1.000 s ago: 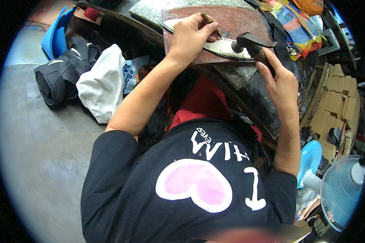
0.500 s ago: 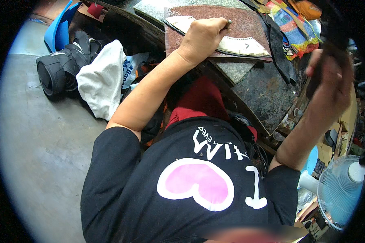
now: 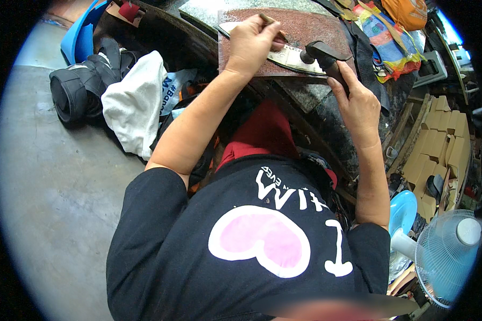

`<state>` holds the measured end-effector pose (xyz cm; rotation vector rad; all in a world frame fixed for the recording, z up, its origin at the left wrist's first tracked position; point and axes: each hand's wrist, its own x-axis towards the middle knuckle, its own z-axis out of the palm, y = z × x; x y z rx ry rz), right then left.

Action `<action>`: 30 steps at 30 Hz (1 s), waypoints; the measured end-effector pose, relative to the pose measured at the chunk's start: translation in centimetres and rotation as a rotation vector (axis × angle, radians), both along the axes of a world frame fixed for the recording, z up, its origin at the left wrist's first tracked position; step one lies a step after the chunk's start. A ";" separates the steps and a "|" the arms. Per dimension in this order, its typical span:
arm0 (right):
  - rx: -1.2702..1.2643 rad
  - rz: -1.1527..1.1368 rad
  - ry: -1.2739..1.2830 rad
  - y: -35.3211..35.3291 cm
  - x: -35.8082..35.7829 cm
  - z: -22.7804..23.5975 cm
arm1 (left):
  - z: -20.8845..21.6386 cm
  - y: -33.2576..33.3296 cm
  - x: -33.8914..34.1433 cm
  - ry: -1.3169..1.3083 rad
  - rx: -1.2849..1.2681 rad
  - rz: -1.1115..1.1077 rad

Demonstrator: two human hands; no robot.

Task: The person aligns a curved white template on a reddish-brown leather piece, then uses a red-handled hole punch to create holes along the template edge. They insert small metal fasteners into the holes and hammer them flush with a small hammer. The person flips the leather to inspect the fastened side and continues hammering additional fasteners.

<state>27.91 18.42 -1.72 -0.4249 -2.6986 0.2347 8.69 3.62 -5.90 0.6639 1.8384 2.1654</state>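
Lying on a reddish-brown board (image 3: 308,27): a curved white strip (image 3: 292,60) with a dark edge. Pinched between thumb and fingers of the left hand (image 3: 250,48), by the strip's far edge: a slim rod-like tool (image 3: 268,19), contact unclear. Grasped by the handle in the right hand (image 3: 360,104): a dark hammer (image 3: 324,52), head above the strip's right part. Off to the lower right: a white fan (image 3: 468,231).

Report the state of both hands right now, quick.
Left hand: closed, holding a thin rod-like tool.
Right hand: closed, holding a hammer by its handle.
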 end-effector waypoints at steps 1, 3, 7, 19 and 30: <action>-0.002 -0.011 -0.007 -0.2 -0.1 0.2 | -0.1 0.0 -0.1 -0.014 0.035 -0.001; 0.000 -0.007 -0.002 -0.2 -0.3 0.3 | -0.3 0.1 -0.2 0.019 0.035 -0.022; -0.014 0.063 0.044 0.8 0.1 -0.4 | -0.7 0.2 -0.1 0.123 -0.034 -0.053; -0.407 0.313 0.560 1.0 0.9 8.3 | 0.8 0.5 0.5 0.920 -0.316 0.042; -0.127 -0.031 -0.023 1.7 0.4 0.9 | 0.3 0.3 1.0 0.922 -0.357 0.102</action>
